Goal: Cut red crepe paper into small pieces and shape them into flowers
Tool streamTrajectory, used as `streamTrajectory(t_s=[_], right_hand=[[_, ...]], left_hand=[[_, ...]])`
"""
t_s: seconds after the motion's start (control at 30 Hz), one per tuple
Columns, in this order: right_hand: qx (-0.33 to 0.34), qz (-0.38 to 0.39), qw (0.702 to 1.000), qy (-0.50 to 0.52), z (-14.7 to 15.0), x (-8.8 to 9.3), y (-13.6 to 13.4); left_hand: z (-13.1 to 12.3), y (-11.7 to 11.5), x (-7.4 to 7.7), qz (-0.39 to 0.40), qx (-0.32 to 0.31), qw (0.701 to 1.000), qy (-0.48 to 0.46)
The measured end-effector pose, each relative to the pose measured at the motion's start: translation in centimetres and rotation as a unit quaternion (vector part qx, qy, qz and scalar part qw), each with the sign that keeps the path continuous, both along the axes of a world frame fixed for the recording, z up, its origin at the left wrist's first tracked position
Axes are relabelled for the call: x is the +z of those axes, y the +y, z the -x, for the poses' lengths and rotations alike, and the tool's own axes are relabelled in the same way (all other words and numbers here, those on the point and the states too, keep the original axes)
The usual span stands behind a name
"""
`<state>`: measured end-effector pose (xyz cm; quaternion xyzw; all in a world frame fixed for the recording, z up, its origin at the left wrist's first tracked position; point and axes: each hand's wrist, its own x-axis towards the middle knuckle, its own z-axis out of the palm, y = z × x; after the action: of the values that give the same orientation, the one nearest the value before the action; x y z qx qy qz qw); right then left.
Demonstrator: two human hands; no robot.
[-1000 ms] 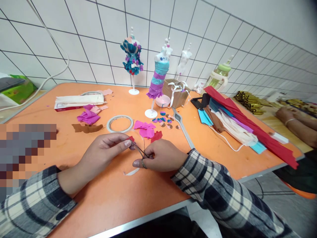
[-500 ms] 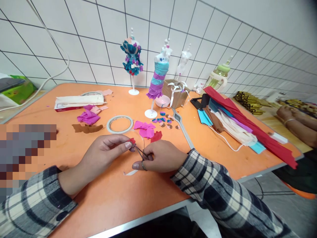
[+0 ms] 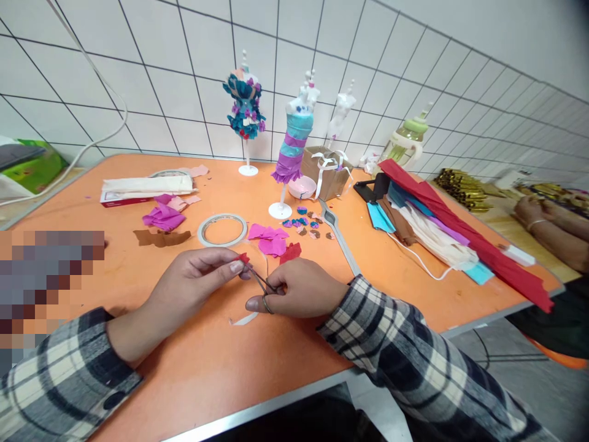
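My left hand (image 3: 202,273) pinches a small red piece of crepe paper (image 3: 242,258) between thumb and fingertips. In my right hand (image 3: 294,288) is a pair of scissors (image 3: 258,279), thumb and fingers through the loops. The blades reach to the red piece at my left fingertips. Just beyond my right hand lies another red scrap (image 3: 290,252), partly covered by the hand. Pink paper pieces (image 3: 269,239) lie behind it, beside a roll of tape (image 3: 222,230). A white strip (image 3: 245,319) rests on the orange table (image 3: 207,368) below the scissors.
Small dress forms stand at the back, one in teal (image 3: 245,113), one in blue and purple (image 3: 294,144). Folded crepe paper (image 3: 427,227) lies to the right. A cardboard box (image 3: 334,172) and a bottle (image 3: 407,144) stand near the wall. Another person's arms (image 3: 547,224) rest at far right.
Both hands stay almost in place. The red piece at my left fingertips has shifted very slightly left against the scissor blades.
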<state>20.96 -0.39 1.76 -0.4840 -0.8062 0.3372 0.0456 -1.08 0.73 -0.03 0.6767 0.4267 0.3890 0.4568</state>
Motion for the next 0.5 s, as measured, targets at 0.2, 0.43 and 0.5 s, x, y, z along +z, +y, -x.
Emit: streamTrajectory(t_s=[0.2,0.43,0.5], right_hand=[[0.000,-0.025,1.000,-0.003,-0.07,-0.16,0.06],[0.000,-0.031,0.999,-0.016,-0.09,-0.38,0.15],[0.003,-0.031,0.999,-0.018,-0.13,-0.30,0.16]], left_hand=[[-0.09,0.27,0.02,-0.005,-0.002,1.000,0.019],[-0.06,0.38,-0.06,-0.014,0.000,1.000,0.021],[-0.05,0.37,-0.05,-0.015,-0.002,1.000,0.023]])
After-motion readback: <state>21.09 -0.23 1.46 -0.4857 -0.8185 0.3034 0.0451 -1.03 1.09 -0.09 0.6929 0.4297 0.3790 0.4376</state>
